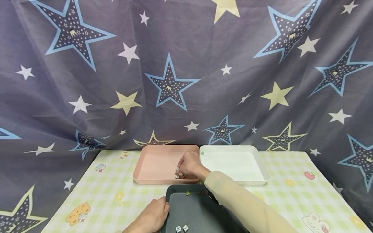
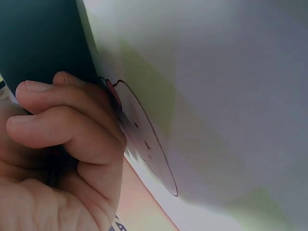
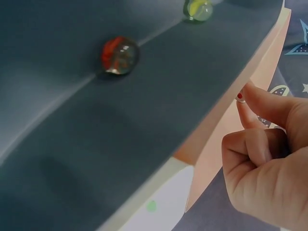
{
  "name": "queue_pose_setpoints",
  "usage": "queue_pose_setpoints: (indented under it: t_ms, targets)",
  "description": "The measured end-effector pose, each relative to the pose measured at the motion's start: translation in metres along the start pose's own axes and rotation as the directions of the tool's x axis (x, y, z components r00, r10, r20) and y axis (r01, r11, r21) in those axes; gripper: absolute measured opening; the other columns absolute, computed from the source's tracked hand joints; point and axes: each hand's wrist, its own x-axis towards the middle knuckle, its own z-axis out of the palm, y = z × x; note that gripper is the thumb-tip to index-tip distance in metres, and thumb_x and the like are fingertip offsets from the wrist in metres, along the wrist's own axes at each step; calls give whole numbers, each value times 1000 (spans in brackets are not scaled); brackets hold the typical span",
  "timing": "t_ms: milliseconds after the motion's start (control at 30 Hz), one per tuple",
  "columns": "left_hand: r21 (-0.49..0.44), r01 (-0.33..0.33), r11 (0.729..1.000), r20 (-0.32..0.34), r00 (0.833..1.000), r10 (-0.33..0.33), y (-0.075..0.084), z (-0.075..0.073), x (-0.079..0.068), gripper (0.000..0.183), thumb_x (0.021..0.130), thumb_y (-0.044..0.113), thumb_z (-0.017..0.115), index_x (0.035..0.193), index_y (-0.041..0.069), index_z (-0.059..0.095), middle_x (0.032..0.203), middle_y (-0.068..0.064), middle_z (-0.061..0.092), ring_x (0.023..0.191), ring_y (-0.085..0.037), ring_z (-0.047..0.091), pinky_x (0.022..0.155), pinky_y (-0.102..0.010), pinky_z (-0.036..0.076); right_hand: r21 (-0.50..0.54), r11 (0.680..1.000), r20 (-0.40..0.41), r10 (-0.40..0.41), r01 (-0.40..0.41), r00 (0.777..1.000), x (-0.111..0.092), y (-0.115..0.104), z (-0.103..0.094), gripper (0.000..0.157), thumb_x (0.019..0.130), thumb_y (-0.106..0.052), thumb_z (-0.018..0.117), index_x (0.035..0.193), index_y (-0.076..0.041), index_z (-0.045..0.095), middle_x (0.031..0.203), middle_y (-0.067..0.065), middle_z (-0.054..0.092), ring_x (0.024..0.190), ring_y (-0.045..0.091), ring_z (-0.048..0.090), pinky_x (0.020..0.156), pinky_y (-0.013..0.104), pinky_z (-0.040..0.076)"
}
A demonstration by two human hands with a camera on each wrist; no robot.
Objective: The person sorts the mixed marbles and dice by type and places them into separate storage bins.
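My right hand (image 1: 190,164) is inside the pink tray (image 1: 154,149). Thumb and index finger pinch a white die (image 3: 240,96) with a red dot, most of it covered by the fingertips. Several dice (image 1: 176,176) lie beside the fingers near that tray's front wall. At the left edge of the dark gray tray (image 1: 201,210), my left hand (image 1: 154,212) grips the side with curled fingers. Two white dice (image 1: 182,229) sit toward the dark tray's near end. A yellow-green marble (image 1: 187,193) and a red marble (image 3: 120,55) rest along its far side.
The white tray (image 1: 233,147) stands right of the pink one, with a small green marble (image 1: 202,153) in its far left corner. A checkered tablecloth (image 1: 110,181) covers the table. Behind it hangs a star-patterned curtain (image 1: 186,123). My right sleeve (image 1: 242,197) crosses over the dark tray.
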Motion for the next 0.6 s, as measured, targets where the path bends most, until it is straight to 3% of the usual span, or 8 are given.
queue_pose_setpoints:
  t_ms: [100, 133, 300, 433, 600]
  targets:
    - [2, -2, 1000, -4, 1000, 2, 2, 2, 0, 27, 108, 19, 46, 87, 12, 60, 68, 0, 55, 63, -14, 58, 62, -41, 50, 24, 1000, 9, 20, -20, 1000, 3, 0, 1, 12, 77, -6, 93, 76, -6, 81, 65, -4, 71, 64, 9, 59, 69, 27, 52]
    - [9, -5, 1000, -5, 1000, 5, -5, 7, 4, 28, 109, 20, 46, 86, 13, 60, 67, 1, 55, 63, -12, 57, 62, -39, 50, 43, 999, 12, 30, -30, 999, 4, 0, 2, 11, 77, -5, 92, 80, -4, 81, 69, -2, 74, 64, 10, 60, 68, 27, 52]
    - [-26, 29, 999, 20, 999, -28, 8, 1, -2, 33, 111, 23, 41, 87, 9, 59, 65, -4, 53, 56, -14, 58, 54, -35, 51, 30, 998, -2, 62, -62, 998, 8, -1, -1, 19, 78, -8, 93, 94, -5, 84, 94, 3, 78, 87, 16, 66, 82, 34, 55]
    - [-27, 73, 997, 44, 996, -72, 18, -7, -5, 34, 112, 22, 41, 89, 5, 59, 67, -7, 53, 55, -17, 58, 53, -35, 50, 8, 999, 2, 43, -43, 999, 6, -3, -7, 17, 78, -10, 93, 92, -6, 84, 91, 1, 78, 94, 19, 66, 87, 35, 54]
    - [15, 86, 996, 48, 995, -86, 17, -9, -4, 32, 111, 21, 41, 91, 5, 60, 68, -6, 53, 60, -17, 56, 60, -37, 50, 39, 999, 19, 12, -13, 1000, -1, -3, -11, 13, 79, -7, 93, 87, -5, 83, 83, 1, 76, 89, 18, 63, 83, 34, 54]
